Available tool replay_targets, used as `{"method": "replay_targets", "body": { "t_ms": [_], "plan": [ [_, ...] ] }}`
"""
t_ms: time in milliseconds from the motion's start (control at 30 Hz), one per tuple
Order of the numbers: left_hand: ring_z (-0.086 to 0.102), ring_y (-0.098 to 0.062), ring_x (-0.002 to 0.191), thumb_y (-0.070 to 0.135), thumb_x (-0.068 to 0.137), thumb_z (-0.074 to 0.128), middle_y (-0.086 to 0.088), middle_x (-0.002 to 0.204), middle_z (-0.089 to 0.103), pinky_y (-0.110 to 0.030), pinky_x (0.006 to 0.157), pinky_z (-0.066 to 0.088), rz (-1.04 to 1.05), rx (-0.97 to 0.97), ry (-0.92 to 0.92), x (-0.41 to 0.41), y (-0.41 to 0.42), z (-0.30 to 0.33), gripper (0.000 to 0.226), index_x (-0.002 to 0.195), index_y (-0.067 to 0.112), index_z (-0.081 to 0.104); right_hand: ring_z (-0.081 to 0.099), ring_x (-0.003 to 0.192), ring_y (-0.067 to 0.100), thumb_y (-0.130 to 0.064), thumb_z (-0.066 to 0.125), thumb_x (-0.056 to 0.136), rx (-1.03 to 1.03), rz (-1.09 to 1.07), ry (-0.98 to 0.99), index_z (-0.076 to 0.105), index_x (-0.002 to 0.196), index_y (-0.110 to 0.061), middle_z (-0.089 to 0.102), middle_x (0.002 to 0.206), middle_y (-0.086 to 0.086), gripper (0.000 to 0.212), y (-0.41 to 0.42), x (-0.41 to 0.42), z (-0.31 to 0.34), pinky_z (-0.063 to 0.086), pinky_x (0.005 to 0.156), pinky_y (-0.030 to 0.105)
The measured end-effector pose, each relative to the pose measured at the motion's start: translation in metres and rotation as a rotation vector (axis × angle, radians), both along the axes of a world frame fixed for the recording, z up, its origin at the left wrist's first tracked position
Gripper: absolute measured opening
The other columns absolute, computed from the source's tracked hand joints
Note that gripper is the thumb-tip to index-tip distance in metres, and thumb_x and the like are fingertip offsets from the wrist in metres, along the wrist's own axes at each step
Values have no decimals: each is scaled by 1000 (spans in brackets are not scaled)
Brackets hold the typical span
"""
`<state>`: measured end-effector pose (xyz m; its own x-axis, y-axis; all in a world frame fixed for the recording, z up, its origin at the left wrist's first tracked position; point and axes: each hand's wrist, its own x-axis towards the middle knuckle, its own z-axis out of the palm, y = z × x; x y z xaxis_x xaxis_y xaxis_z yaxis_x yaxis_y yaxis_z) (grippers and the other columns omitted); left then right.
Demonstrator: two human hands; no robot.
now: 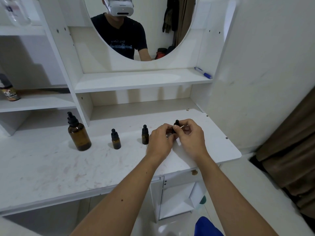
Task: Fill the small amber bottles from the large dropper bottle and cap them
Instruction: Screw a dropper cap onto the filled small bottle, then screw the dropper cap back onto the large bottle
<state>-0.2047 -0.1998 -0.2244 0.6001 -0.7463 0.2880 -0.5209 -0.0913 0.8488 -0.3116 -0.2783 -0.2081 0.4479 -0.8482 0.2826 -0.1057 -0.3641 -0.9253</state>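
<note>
- Small amber bottle with black dropper cap: held upright between both hands above the right part of the desk, toward its rear edge; body mostly hidden, cap bulb showing above the fingers.
- Left hand: fingers curled around the bottle body from the left, closed on it.
- Right hand: thumb and forefinger pinched on the cap collar from the right; remaining fingers loosely curled.
- Second small amber bottle: capped, upright on the desk, just left of the left hand; contact with the hand cannot be told.
- Third small amber bottle: capped, upright, further left, near mid-desk.
- Large amber dropper bottle: upright, cap fitted, left of the three small ones, beside the foot of the white shelf partition.
- Blue and white marker: lying at the right end of the shelf above the desk.
- Round mirror: mounted above that shelf, reflecting a person in a black T-shirt and a white headset.
- Labelled bottle: on the far-left side shelf, blurred.
</note>
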Motion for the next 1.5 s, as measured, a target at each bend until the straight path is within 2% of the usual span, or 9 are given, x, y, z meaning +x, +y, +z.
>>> {"method": "replay_targets", "body": {
  "t_ms": [167, 433, 767, 833, 1033, 1200, 1300, 1433, 1500],
  "plan": [
    [71, -9, 103, 11, 95, 67, 7, 107, 76, -32, 95, 58, 8, 18, -26, 1, -1, 0, 18, 111, 18, 71, 76, 83, 15, -20, 81, 93, 6, -20, -17, 72, 100, -18, 78, 86, -2, 10, 0, 1, -1, 55, 75, 14],
    [71, -8, 101, 9, 95, 66, 8, 106, 77, -34, 94, 59, 13, 29, -36, 1, -1, -2, 20, 112, 19, 71, 77, 85, 15, -21, 83, 91, 34, -33, -32, 73, 99, -15, 80, 91, -1, 14, -1, 3, -4, 59, 80, 21],
    [70, -6, 103, 17, 97, 68, 10, 106, 75, -29, 95, 57, 2, 0, -34, -2, 3, 0, 15, 111, 22, 70, 74, 83, 2, -20, 80, 94, 10, -24, -30, 73, 107, -16, 79, 95, -4, 15, 2, 1, -6, 52, 75, 8],
    [68, -5, 106, 22, 98, 69, 10, 110, 74, -29, 95, 57, -9, 4, -47, -2, 4, -1, 17, 115, 23, 69, 74, 86, 4, -21, 80, 94, 12, -14, -25, 73, 110, -18, 79, 98, -5, 18, 2, -1, -5, 54, 78, 12],
    [60, -7, 125, 37, 99, 69, 8, 133, 66, -32, 106, 51, -29, 22, -27, -7, 19, -1, 45, 139, 20, 58, 73, 101, 18, -28, 85, 90, 28, -2, -27, 71, 121, -27, 76, 113, -11, 34, 6, -6, -2, 61, 93, 33],
    [59, -4, 129, 40, 96, 73, 6, 141, 64, -24, 112, 48, -121, 48, 40, -11, 68, 5, 57, 147, 21, 54, 63, 109, 13, -35, 84, 89, -32, -90, -27, 65, 126, -32, 67, 122, -11, 41, 18, -14, 8, 55, 100, 35],
    [62, 4, 122, 39, 94, 76, 11, 133, 68, -14, 107, 47, -150, 51, 80, 3, 114, 7, 55, 144, 23, 59, 58, 115, 15, -34, 83, 91, -81, -122, -78, 63, 128, -32, 63, 127, -10, 42, 37, -13, 12, 49, 99, 30],
    [67, 5, 115, 32, 92, 79, 12, 124, 73, -21, 106, 52, -66, 24, 129, 39, 179, 10, 45, 135, 22, 67, 53, 117, 17, -29, 83, 91, -202, -100, -122, 65, 126, -26, 63, 123, -11, 40, 72, 3, 23, 40, 94, 15],
    [69, 3, 112, 28, 91, 80, 13, 119, 75, -25, 104, 55, -5, 16, 155, 59, 206, 12, 41, 130, 23, 69, 52, 114, 16, -28, 83, 91, -243, -61, -130, 65, 125, -26, 64, 120, -12, 39, 93, 14, 30, 40, 91, 13]
  ]
}}
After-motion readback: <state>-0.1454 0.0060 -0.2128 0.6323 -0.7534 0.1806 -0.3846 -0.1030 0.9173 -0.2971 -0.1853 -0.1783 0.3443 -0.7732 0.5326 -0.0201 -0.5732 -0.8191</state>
